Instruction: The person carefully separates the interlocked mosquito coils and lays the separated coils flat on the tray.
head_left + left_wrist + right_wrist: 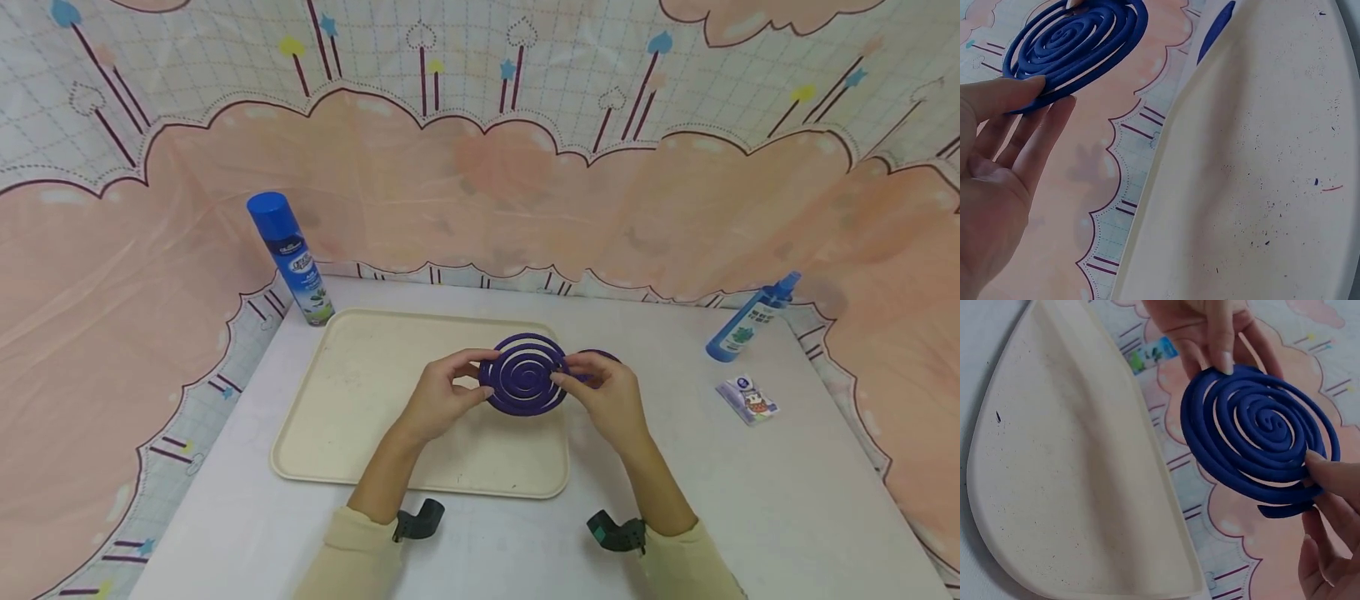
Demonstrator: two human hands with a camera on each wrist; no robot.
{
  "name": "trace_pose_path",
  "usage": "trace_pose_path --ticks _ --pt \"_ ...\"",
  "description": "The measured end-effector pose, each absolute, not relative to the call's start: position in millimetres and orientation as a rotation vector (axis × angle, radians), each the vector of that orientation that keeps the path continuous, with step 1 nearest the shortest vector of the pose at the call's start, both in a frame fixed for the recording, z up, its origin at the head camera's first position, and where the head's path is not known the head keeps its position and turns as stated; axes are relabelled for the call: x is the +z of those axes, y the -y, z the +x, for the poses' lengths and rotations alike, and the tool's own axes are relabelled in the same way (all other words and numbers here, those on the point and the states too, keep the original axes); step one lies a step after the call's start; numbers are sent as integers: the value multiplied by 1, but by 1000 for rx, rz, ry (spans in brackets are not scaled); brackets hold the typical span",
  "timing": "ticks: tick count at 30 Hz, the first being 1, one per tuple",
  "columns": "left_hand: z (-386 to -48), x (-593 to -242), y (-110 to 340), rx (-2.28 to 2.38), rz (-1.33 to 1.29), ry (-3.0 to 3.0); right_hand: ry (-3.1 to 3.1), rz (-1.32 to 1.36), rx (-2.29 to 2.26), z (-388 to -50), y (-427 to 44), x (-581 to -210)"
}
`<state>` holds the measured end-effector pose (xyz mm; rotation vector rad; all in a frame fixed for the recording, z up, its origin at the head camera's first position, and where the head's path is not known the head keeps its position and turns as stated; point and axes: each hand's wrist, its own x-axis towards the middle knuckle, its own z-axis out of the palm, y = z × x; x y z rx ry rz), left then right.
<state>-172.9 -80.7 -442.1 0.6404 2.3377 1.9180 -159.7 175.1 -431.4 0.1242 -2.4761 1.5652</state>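
Note:
A dark blue spiral coil (pixel 527 375) is held up over the right part of a cream tray (pixel 330 433). My left hand (pixel 442 396) pinches its left edge between thumb and fingers. The right hand (pixel 609 400) pinches the opposite edge. Behind the right hand, part of another dark blue piece (pixel 603 355) shows. In the left wrist view the coil (pixel 1072 47) is tilted, the left hand (pixel 1004 156) gripping its rim. In the right wrist view, flat rings of the coil (pixel 1254 434) show gaps between them, with the right hand (pixel 1335 512) at its edge.
A blue spray can (pixel 292 258) stands behind the tray's left corner. A blue spray bottle (pixel 752 318) and a small printed packet (pixel 747 400) are at the right of the white table (pixel 750 508). Small dark crumbs dot the tray. A patterned cloth (pixel 480 200) hangs behind.

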Motion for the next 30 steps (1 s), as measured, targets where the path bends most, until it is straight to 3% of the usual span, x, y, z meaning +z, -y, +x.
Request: trace_pose_path --ticks 13,30 --pt "-172 -445 79 1947 638 -2319 2502 130 1782 -160 -177 -432" --pt "-171 -443 78 2028 433 -2248 2499 209 1905 -157 -179 -435"
